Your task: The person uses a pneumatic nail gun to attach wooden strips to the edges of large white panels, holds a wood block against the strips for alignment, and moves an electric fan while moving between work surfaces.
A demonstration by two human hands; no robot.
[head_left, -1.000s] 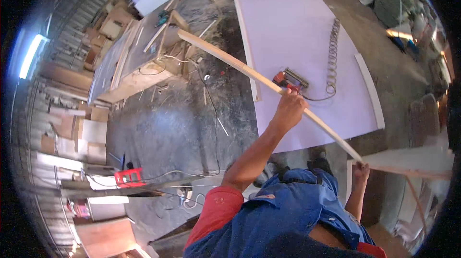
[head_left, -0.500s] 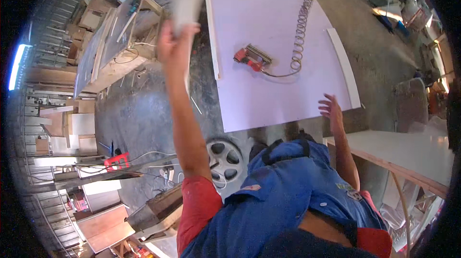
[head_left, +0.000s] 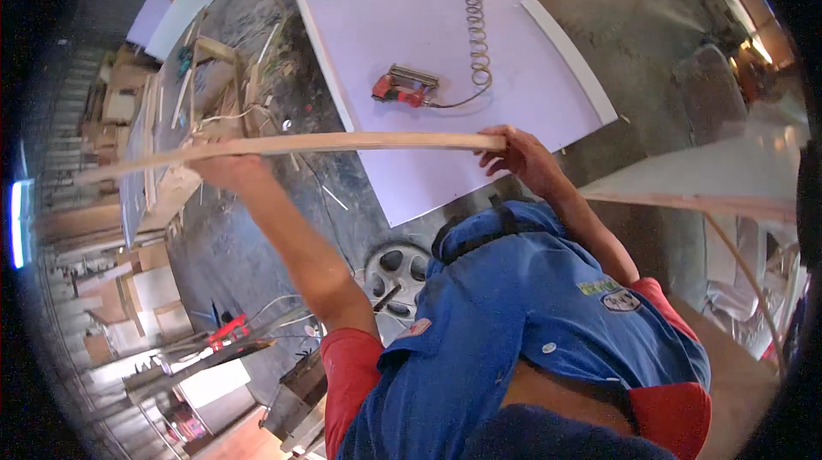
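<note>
A long, pale wooden strip [head_left: 385, 141] is held up crosswise before me, over the near part of a lilac-white panel [head_left: 385, 14]. My left hand [head_left: 229, 170] is closed around it toward the left, with part of the strip extending past the hand. At the strip's right end, my right hand [head_left: 527, 158] grips with the thumb above and curled fingers below. On the panel beyond lies a red nail gun [head_left: 402, 90], joined to a coiled air hose [head_left: 476, 23]. A white strip [head_left: 569, 57] runs along the panel's right edge.
At the left stands a workbench [head_left: 163, 190] with wood offcuts. A spoked wheel-like disc [head_left: 396, 276] is on the floor by my left side. To my right is a white-topped table [head_left: 702, 173] with a wooden edge. Boards [head_left: 158, 284] are stacked at the far left.
The strip has swung from pointing away in my left hand to lying crosswise. My right hand, open and empty before, has taken hold of its right end. The view has shifted.
</note>
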